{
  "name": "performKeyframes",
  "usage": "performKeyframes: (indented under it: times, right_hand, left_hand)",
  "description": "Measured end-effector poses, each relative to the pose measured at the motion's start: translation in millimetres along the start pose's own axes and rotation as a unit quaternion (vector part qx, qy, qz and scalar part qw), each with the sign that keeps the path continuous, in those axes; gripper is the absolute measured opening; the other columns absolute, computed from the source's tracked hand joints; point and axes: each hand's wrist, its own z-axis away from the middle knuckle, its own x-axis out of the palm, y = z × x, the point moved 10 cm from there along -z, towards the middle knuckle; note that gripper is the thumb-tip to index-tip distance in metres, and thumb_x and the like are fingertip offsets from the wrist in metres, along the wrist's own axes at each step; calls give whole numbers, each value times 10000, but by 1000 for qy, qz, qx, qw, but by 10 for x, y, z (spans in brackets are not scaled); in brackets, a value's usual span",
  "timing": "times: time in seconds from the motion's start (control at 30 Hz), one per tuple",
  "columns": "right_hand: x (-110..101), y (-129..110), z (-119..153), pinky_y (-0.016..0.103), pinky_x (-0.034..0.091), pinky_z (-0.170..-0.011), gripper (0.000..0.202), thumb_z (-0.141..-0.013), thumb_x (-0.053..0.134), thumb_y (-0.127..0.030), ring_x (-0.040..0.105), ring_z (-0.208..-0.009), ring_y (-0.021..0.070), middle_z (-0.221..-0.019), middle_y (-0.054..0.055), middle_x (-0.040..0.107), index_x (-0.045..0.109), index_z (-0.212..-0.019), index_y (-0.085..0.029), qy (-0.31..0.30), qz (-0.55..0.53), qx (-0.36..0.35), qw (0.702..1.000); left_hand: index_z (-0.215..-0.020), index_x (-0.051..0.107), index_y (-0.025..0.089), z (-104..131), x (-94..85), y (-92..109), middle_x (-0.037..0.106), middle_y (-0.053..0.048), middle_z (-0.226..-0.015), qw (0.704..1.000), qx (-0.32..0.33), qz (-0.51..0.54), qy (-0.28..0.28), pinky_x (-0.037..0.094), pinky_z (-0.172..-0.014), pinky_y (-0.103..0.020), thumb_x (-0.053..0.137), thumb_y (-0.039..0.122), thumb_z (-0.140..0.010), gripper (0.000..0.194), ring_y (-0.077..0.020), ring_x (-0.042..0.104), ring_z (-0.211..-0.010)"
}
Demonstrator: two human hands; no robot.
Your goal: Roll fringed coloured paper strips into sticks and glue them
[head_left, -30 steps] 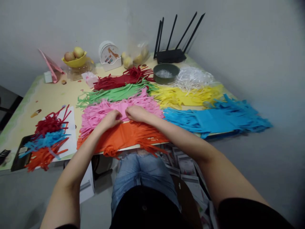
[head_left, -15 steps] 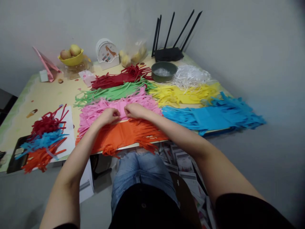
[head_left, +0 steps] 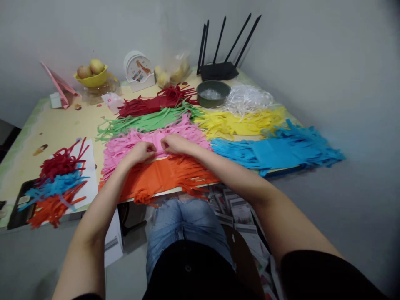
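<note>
Barely moved since before, the left hand (head_left: 144, 152) and right hand (head_left: 171, 144) stay curled at the pink fringe (head_left: 120, 146), between green (head_left: 150, 120) and orange fringes (head_left: 156, 174) on the desk (head_left: 64, 125), their grip unclear.

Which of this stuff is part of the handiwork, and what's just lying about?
Apparently in the work:
- pink fringe, under both hands
- orange fringe
- green fringe
- yellow fringe
- blue fringe

Probably just lying about:
- black router
- yellow fruit bowl
- giraffe-print item
</note>
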Motion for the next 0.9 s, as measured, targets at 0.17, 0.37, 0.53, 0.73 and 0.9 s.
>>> performKeyframes:
  times: [0.17, 0.37, 0.53, 0.73, 0.9]
  right_hand:
    - [-13, -9, 4, 223, 325, -624, 203, -793, 630, -128, 648, -814, 145, -917, 49, 765, 744, -957, -163, -10, -6, 3, 1000]
    - [-37, -15, 18, 219, 318, -622, 199, -786, 634, -122, 644, -819, 141, -919, 49, 765, 744, -947, -160, -14, -10, 6, 1000]
    - [-34, -19, 32, 223, 316, -621, 207, -790, 624, -114, 646, -824, 145, -926, 53, 765, 743, -953, -158, -15, -12, 10, 1000]
    - [-57, -5, 18, 225, 356, -654, 208, -779, 651, -111, 649, -814, 159, -925, 66, 764, 743, -962, -141, -16, -23, 13, 1000]
    - [-326, -157, 206, 248, 429, -868, 301, -898, 599, -200, 639, -1057, 193, -1173, 126, 712, 660, -1175, -102, 79, -44, -22, 996]
  left_hand:
    - [-864, 744, 146, -12, -17, 1, 777, -81, -875, 1000, -1, 8, -8, 524, -728, -269, 563, 282, -733, 262, -214, 699, -795]
    - [-822, 739, 134, -30, -3, 18, 768, -73, -827, 1000, 1, 11, -17, 508, -693, -252, 521, 253, -705, 274, -203, 685, -756]
    - [-804, 736, 133, -26, -24, 30, 760, -71, -803, 1000, -2, 0, -5, 486, -681, -255, 504, 231, -685, 279, -195, 665, -722]
    - [-738, 711, 139, -56, -50, 30, 727, -51, -721, 1000, -15, -10, 12, 456, -648, -259, 519, 189, -680, 207, -181, 618, -648]
    - [-814, 682, 147, -50, -108, 11, 720, -59, -791, 996, -25, -29, 80, 474, -693, -273, 554, 165, -721, 160, -188, 620, -708]
